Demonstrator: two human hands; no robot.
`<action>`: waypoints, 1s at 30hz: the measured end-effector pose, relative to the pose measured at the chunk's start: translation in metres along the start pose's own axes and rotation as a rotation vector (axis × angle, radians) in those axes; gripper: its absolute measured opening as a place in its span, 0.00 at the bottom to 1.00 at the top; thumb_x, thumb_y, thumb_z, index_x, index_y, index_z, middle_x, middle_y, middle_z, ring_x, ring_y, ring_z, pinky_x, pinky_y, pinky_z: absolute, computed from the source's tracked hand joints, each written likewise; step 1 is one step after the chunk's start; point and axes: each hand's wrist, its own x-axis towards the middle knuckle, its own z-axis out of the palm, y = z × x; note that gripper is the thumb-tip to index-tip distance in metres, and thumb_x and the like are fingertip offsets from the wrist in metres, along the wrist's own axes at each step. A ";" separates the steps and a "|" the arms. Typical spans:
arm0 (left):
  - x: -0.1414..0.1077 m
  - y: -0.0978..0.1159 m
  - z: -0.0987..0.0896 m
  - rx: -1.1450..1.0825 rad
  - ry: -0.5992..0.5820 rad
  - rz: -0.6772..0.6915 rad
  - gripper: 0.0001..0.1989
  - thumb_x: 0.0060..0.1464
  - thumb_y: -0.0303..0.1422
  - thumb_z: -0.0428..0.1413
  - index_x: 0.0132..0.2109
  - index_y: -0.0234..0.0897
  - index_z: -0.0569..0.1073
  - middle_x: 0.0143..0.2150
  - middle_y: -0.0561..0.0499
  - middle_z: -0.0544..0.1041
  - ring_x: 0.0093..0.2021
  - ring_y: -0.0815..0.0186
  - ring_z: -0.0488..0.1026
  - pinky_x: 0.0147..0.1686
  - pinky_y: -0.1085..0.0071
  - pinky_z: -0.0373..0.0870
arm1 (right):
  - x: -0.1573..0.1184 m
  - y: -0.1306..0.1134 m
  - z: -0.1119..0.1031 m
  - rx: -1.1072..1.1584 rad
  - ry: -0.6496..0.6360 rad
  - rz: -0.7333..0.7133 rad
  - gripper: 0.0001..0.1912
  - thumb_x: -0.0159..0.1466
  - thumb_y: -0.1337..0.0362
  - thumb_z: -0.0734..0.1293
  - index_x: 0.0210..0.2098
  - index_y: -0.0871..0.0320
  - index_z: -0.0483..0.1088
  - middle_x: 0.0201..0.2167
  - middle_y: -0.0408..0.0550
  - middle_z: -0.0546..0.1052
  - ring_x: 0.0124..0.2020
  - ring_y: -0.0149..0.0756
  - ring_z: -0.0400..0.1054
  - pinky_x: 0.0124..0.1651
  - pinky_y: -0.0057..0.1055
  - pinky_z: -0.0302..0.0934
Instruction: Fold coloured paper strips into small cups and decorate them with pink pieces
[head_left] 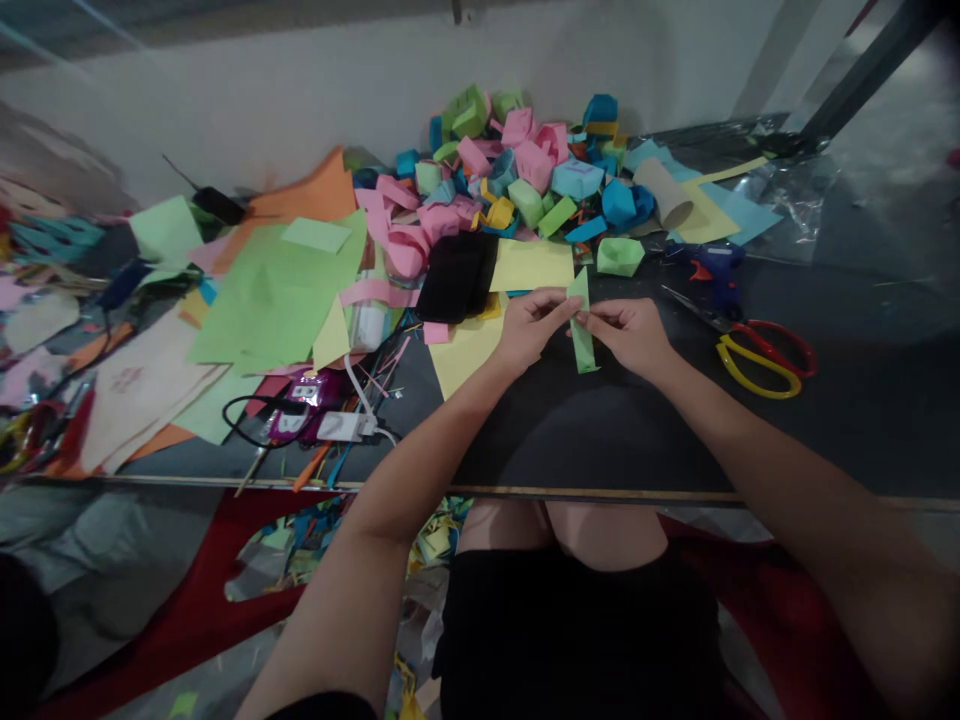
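Between my two hands is a narrow folded strip of light green paper (583, 345), pointed at its far end and held lengthwise away from me just above the dark table (637, 430). My left hand (536, 325) pinches its left edge with thumb and fingertips. From the other side my right hand (626, 330) grips it near the middle, fingers curled. Just beyond the strip lies yellow paper (532, 265), and a small green folded paper piece (620, 257) sits behind my right hand.
Folded paper pieces (532, 165) in several colours are heaped against the wall. Scissors (765, 355) with red and yellow handles and a blue glue gun (712, 270) lie right. A black phone (457, 277), green sheets (277, 290) and a white charger (345, 427) are left.
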 end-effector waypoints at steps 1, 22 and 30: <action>0.000 0.001 0.000 0.012 0.014 0.012 0.25 0.57 0.58 0.59 0.33 0.39 0.78 0.34 0.50 0.79 0.34 0.68 0.75 0.36 0.67 0.74 | 0.000 0.000 0.000 -0.009 0.016 -0.006 0.27 0.60 0.36 0.70 0.31 0.55 0.82 0.29 0.50 0.84 0.30 0.40 0.77 0.31 0.34 0.70; -0.002 -0.003 -0.006 -0.231 -0.170 -0.410 0.14 0.64 0.46 0.58 0.41 0.40 0.77 0.38 0.47 0.80 0.35 0.68 0.77 0.28 0.73 0.70 | -0.005 0.002 0.002 -0.478 0.242 -0.357 0.12 0.68 0.51 0.69 0.34 0.47 0.81 0.37 0.47 0.84 0.43 0.46 0.78 0.52 0.45 0.69; -0.003 0.015 -0.009 0.274 -0.064 0.136 0.15 0.67 0.45 0.55 0.47 0.41 0.80 0.53 0.44 0.81 0.55 0.61 0.76 0.46 0.67 0.74 | -0.003 0.002 -0.003 -0.490 0.328 -0.334 0.11 0.68 0.53 0.70 0.34 0.50 0.81 0.36 0.48 0.84 0.41 0.46 0.78 0.50 0.44 0.69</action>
